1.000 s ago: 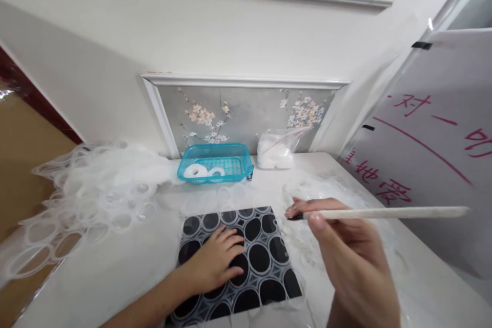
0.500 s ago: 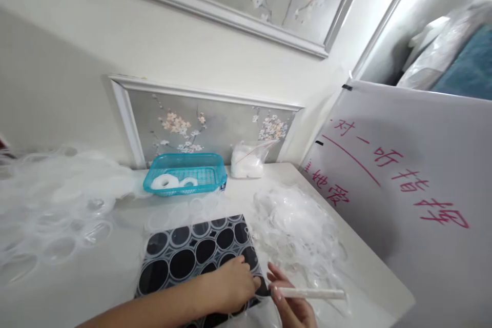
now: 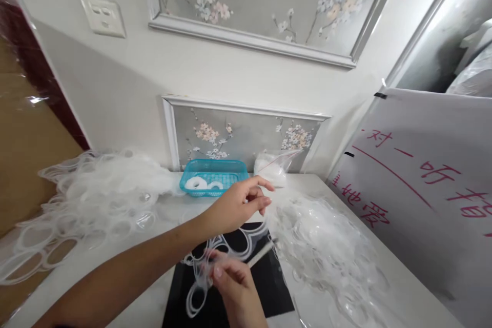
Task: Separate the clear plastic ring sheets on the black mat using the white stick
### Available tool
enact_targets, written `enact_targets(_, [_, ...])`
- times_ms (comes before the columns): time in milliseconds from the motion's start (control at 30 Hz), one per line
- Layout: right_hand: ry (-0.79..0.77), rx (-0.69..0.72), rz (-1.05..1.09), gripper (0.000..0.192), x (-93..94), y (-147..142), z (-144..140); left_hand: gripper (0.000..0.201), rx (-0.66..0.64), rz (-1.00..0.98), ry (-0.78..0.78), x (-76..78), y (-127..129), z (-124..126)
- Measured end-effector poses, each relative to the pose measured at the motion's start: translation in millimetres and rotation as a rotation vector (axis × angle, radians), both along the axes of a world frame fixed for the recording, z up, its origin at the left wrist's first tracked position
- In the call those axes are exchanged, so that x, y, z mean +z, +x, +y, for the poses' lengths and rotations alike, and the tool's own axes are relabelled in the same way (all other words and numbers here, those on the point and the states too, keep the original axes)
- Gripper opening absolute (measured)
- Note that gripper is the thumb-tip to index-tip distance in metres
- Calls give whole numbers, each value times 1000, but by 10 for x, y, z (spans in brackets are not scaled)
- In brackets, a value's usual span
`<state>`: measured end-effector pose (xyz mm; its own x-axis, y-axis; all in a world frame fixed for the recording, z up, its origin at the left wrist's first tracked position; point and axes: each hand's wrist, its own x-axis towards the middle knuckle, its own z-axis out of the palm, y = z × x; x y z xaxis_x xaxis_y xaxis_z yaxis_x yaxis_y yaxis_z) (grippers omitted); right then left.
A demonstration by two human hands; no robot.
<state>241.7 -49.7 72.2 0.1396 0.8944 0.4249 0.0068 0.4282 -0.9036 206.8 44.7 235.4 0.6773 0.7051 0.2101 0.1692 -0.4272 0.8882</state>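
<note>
Head view: left hand [image 3: 234, 207] raised over black mat [image 3: 269, 287], fingers loosely apart, holding nothing. Right hand [image 3: 234, 287] pinches stick [image 3: 261, 254] and clear film [image 3: 200, 287] above mat. Film pile [image 3: 326, 251] right; blue basket [image 3: 213, 177], bag [image 3: 273, 168] behind.

Over a black mat [image 3: 265, 287] on the white table [image 3: 115, 261], the right hand [image 3: 234, 287] pinches a thin white stick [image 3: 260, 254] and a clear film of cut-out rings [image 3: 200, 277]. The left hand [image 3: 236, 205] hovers above, fingers loosely apart, holding nothing. A blue basket [image 3: 213, 177] stands by the wall behind, and heaps of clear film [image 3: 326, 251] lie to the right.
</note>
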Motion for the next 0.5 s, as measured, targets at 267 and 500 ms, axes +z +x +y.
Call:
enact_targets(267, [-411, 232, 478, 31, 42, 228, 73, 16, 89, 25, 49, 27, -115, 43])
enact_targets(500, [-440, 146, 50, 23, -55, 628, 49, 10, 253, -385, 157, 328, -435, 157])
